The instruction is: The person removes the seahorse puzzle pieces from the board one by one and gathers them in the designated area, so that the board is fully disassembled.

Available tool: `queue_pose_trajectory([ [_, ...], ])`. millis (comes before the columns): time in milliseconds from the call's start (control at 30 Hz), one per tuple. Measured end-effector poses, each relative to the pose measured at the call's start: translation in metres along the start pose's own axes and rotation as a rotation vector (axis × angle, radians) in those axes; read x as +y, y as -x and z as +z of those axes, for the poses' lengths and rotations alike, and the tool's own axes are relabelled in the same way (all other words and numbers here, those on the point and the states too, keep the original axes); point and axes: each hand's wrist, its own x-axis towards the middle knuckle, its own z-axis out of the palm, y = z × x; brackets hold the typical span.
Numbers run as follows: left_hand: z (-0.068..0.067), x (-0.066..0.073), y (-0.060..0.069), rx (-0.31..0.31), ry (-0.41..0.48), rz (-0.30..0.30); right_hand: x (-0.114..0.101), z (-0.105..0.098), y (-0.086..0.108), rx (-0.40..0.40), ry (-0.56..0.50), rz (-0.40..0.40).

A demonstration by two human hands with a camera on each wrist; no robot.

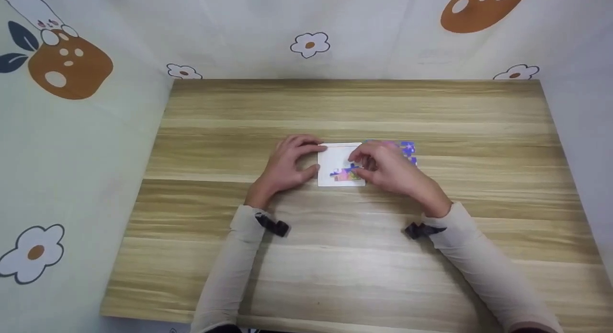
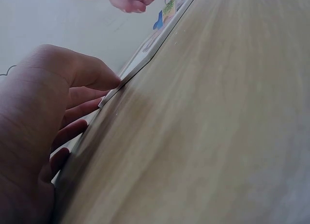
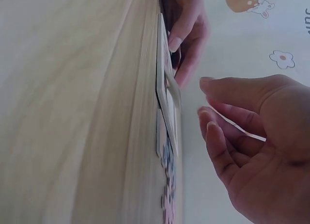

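A white square puzzle board (image 1: 335, 155) lies on the table, with several joined colourful jigsaw pieces (image 1: 344, 175) on its lower part. My left hand (image 1: 289, 163) rests at the board's left side. In the left wrist view its thumb (image 2: 104, 77) touches the board edge, and the other fingers are loosely bent. Over the board's right part hovers my right hand (image 1: 392, 165), its thumb and fingers apart. In the right wrist view no piece shows between those fingers (image 3: 213, 132). More jigsaw pieces (image 1: 408, 150) lie right of the board, partly hidden under my right hand.
The wooden table (image 1: 335, 256) reaches around the board on every side. Behind it hangs a pale patterned cloth (image 1: 368, 31), and another covers the left side. Dark straps (image 1: 274, 225) sit on both sleeved wrists.
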Motion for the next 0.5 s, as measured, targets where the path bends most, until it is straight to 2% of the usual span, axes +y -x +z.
queue_pose_trajectory([
  [267, 0.0, 0.001, 0.004, 0.012, 0.015, -0.005, -0.006, 0.015, -0.004, -0.042, 0.043, -0.039],
  [500, -0.002, 0.001, 0.002, 0.009, 0.006, -0.001, -0.006, 0.018, -0.004, -0.092, 0.055, -0.022],
])
